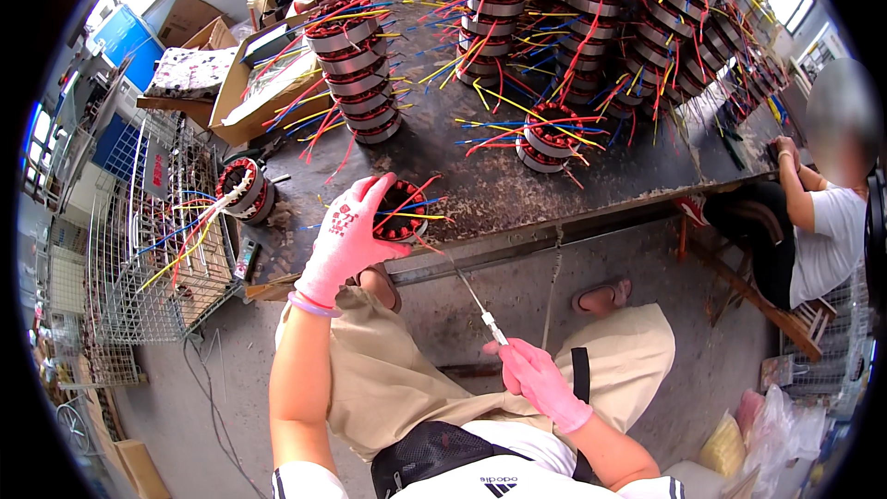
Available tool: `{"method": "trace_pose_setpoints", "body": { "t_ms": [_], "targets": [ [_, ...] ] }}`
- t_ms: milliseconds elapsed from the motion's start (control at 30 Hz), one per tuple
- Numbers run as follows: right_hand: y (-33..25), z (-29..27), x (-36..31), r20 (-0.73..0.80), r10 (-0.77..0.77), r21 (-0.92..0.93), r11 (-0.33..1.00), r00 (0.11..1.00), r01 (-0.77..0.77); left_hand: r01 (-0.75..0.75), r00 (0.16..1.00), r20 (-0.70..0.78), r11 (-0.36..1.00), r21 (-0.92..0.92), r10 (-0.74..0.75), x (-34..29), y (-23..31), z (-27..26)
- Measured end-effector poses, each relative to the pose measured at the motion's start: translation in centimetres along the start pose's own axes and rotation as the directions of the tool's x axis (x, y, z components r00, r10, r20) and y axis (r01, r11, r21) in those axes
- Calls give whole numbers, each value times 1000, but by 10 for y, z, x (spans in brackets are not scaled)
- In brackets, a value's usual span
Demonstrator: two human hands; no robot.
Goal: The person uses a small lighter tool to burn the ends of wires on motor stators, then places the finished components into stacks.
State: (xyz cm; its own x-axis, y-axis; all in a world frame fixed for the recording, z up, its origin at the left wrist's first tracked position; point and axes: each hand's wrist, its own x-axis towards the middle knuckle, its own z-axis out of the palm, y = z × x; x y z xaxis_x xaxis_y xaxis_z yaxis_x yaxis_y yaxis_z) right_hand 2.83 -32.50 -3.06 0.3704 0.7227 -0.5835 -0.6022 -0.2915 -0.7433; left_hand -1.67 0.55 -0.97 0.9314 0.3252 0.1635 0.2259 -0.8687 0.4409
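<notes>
My left hand (344,238), in a pink glove, is wrapped around the near left side of a motor stator (403,227) by the table's front edge. Red windings ring its open middle, and red, blue and yellow leads stick out. My right hand (543,383), also gloved in pink, is closed below the edge, above my lap. It grips a slim white piece (494,326), and I cannot tell whether this is a tool handle or a sleeve. A thin pale line (469,289) stretches from that piece up to a red lead at the stator.
Tall stator stacks (492,9) fill the table's back; a shorter stack (356,79) stands at left. Single stators stand right (547,139) and left (246,192). Wire baskets (162,249) flank the table's left end. A co-worker (822,222) sits at right.
</notes>
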Motion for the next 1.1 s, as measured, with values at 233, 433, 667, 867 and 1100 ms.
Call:
{"method": "trace_pose_setpoints", "body": {
  "t_ms": [233,433,667,867,1100],
  "targets": [
    [1,-1,4,18,-29,-4,1000,999,29,-61,998,-2,998,-20,61,8,-1,10],
    [3,-2,4,-1,-46,-21,999,999,46,-62,998,17,997,-50,63,8,4,6],
    [-1,-1,4,11,-38,-86,996,999,39,-61,997,52,995,-85,65,9,0,2],
    [2,0,6,-10,-40,-27,999,999,39,-52,997,50,996,-67,55,9,3,2],
    [1,1,5,4,-44,-10,999,999,44,-51,997,49,997,-49,54,9,3,1]
  ]
}}
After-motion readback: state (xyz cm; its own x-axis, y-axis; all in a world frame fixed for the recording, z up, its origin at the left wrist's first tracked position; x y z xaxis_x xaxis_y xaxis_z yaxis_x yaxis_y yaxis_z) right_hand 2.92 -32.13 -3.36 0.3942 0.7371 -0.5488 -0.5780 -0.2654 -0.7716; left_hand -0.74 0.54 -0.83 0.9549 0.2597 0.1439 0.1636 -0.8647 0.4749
